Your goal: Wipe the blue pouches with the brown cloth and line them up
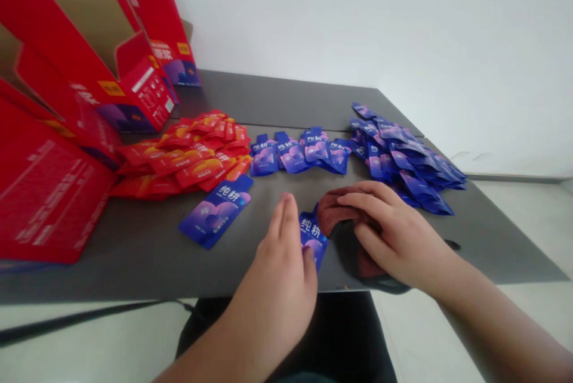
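My left hand [286, 269] is edge-on with its fingers stretched out and the thumb apart. A blue-purple pouch [312, 234] with white lettering shows between its index finger and thumb; the thumb overlaps the pouch's lower part, though I cannot tell how firmly they touch. To the right, my right hand [391, 231] has its fingers closed around a folded reddish-brown cloth [335, 210]. The cloth's front edge meets the pouch's upper right corner. Another blue pouch [217, 210] lies flat on the grey table [277, 82], left of my left hand.
A heap of red-orange pouches [192, 156] lies at the left. Several blue pouches [293, 150] form a row at the middle back, and a large blue heap [407, 156] spreads at the right. Open red cartons [49, 192] stand at the left; a white wall [349, 19] rises behind.
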Demonstrator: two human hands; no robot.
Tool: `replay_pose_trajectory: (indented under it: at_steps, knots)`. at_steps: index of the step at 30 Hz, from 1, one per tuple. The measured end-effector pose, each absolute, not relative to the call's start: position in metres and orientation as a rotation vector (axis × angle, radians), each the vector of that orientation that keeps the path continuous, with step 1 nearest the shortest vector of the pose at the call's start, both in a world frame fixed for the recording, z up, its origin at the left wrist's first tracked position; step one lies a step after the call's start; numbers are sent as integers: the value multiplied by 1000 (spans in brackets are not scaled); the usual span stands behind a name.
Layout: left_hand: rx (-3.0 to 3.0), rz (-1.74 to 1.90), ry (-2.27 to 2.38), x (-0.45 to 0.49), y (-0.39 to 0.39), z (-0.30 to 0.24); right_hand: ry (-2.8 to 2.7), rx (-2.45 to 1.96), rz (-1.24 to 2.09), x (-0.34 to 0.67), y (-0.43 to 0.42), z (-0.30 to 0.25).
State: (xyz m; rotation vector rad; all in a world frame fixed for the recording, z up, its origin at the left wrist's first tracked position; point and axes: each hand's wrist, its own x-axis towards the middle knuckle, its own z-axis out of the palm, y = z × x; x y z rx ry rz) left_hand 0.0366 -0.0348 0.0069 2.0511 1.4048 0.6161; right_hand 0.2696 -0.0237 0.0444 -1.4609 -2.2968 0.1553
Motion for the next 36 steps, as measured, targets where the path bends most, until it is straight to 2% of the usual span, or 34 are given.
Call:
replay_pose_trajectory:
  at_steps: [4, 11, 18, 23, 28, 36]
  knots:
    - [2001, 592, 1301, 44, -31, 12, -2305, -1520, 192, 265, -35, 46]
    - [2449, 329, 856, 17, 3, 3, -2430, -1534, 376, 248, -37, 44]
    - [2453, 340, 966, 25, 3, 1, -2494, -1258, 557, 235, -40, 38]
    - [2477, 378, 986, 28, 0, -1, -2472, -1288, 628, 232, -38, 38]
    - [2477, 379, 1011, 28, 1, -3, -2413, -1450, 551, 229, -25, 31]
    - [2456, 315, 1058, 27, 2, 3, -2324, -1655, 248, 236, -10, 24]
